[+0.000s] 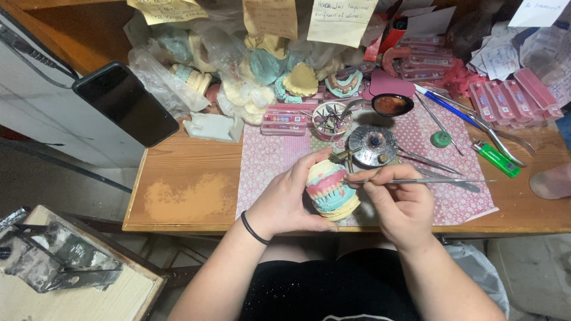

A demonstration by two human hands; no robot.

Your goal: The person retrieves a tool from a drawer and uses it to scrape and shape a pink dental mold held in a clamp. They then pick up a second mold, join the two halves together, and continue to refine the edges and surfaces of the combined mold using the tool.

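1. A dental model (331, 190), made of cream and turquoise plaster with pink wax gums and a row of teeth, is gripped by the left hand (288, 199), whose fingers are curled around its left side and back.
2. The model is held above the near edge of the counter (190, 178), over a pink patterned mat (267, 160).
3. A thin metal instrument (428, 181) is pinched between thumb and fingers of the right hand (401, 202); its working end is brought against the model's upper right side, while the long handle points away to the right.
4. A black band (254, 229) is worn on the left wrist.
5. Just behind the hands, a round metal burner (372, 144) is seen on the mat, with a small cup of burs (331, 120) beside it.
6. Farther right, a green lighter (495, 158) and further metal tools (443, 128) are laid out.
7. A black phone (125, 103) is propped at the left, and bagged plaster casts (256, 71) are piled along the back.
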